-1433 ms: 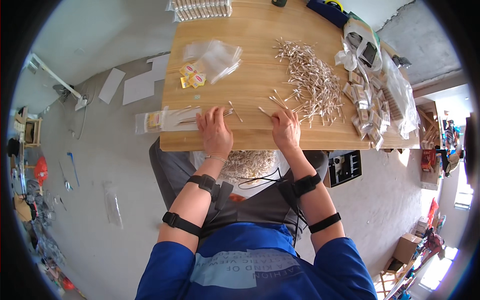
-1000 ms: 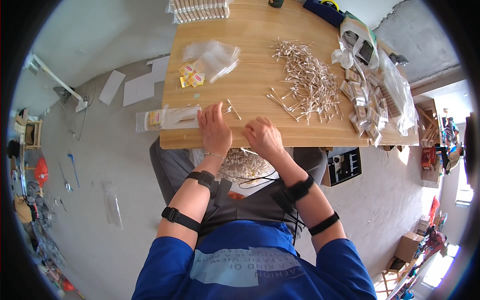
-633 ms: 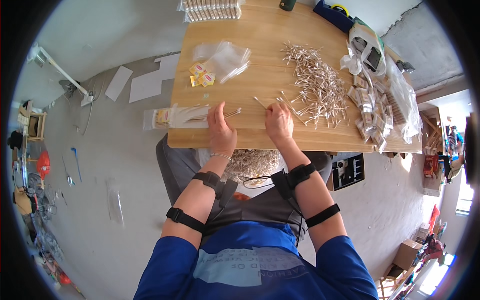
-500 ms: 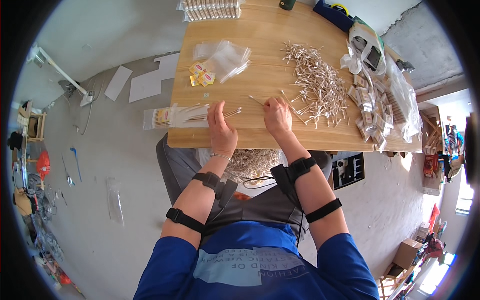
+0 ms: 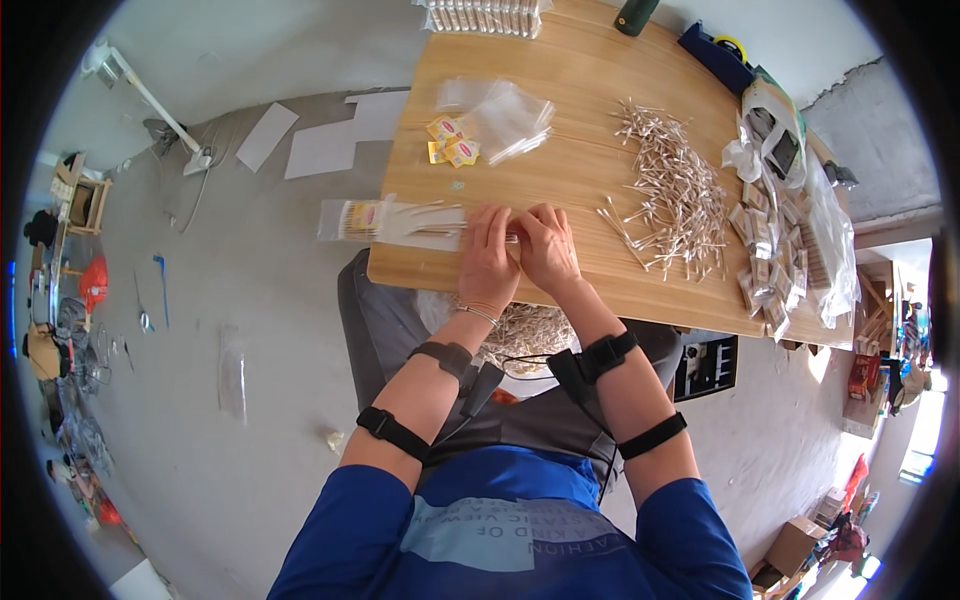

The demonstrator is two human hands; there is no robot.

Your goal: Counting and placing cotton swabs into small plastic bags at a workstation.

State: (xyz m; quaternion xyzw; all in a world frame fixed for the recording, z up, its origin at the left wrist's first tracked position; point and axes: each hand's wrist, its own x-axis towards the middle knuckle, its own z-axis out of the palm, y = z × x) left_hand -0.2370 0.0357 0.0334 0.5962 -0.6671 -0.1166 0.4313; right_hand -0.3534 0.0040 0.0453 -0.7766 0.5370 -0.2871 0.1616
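My left hand (image 5: 489, 255) is closed over a small bunch of cotton swabs (image 5: 437, 229) near the table's front edge. My right hand (image 5: 548, 246) has its fingers bent in against the left, around the swab ends; the fingertips are partly hidden. The swabs lie across a clear plastic bag (image 5: 400, 238). Left of it, a packed clear bag of swabs with a yellow label (image 5: 363, 216) reaches past the table's left edge. To the right is a large loose pile of cotton swabs (image 5: 668, 185).
Yellow cards (image 5: 452, 142) and empty clear bags (image 5: 510, 120) lie farther back on the wooden table (image 5: 580, 80). Filled packs (image 5: 765, 250) are heaped at right, a blue tape dispenser (image 5: 715, 55) behind. More packs (image 5: 485, 17) stand at the far edge. Loose swabs (image 5: 525, 335) fill my lap.
My right hand has moved left from beside the pile, bringing a pinched swab to my left hand; the two hands now meet. The whole view has shifted a little.
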